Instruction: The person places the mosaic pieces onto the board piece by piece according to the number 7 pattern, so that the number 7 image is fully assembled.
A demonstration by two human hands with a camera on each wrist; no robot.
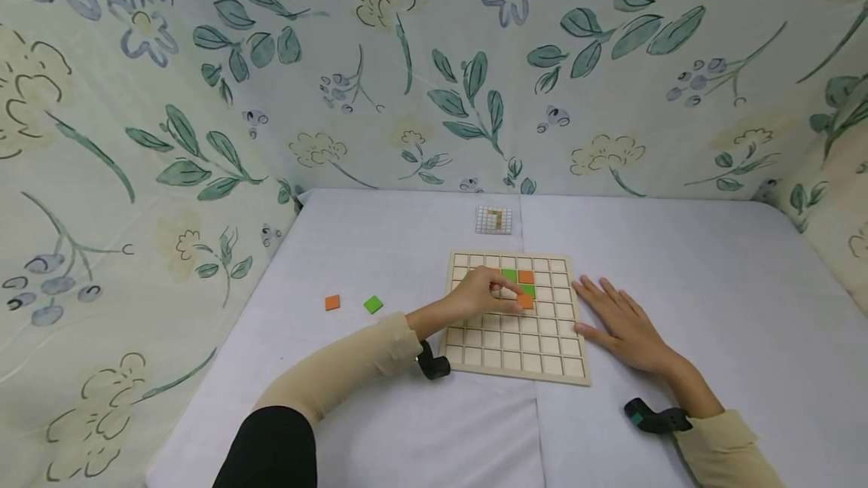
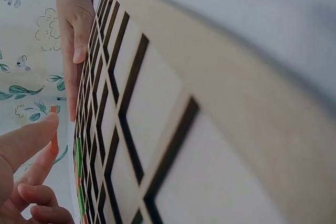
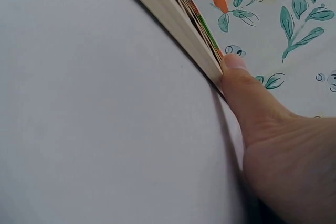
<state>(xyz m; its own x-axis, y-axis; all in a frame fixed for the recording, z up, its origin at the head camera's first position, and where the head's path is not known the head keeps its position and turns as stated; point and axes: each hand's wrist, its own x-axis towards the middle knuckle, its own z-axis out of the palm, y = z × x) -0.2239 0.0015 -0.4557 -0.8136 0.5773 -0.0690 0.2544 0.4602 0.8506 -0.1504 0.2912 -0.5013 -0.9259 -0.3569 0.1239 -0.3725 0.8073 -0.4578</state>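
My left hand [image 1: 483,294] pinches an orange square tile [image 1: 525,301] between thumb and fingertip above the wooden grid board [image 1: 515,364]. In the left wrist view that orange tile [image 2: 54,142] stands on edge, apart from the board. On the board, a green tile [image 1: 509,276] and an orange tile [image 1: 525,277] lie side by side. Below the latter is another green tile [image 1: 528,290]. Part of the row is hidden behind my left hand. My right hand [image 1: 625,326] rests flat beside the board, fingers spread, its thumb [image 3: 236,72] against the board's right edge.
Two loose tiles, one orange [image 1: 332,303] and one green [image 1: 373,304], lie on the white cloth left of the board. Behind the board is a small card [image 1: 493,220] with a printed coloured grid. A floral curtain [image 1: 407,96] hangs along the table's back.
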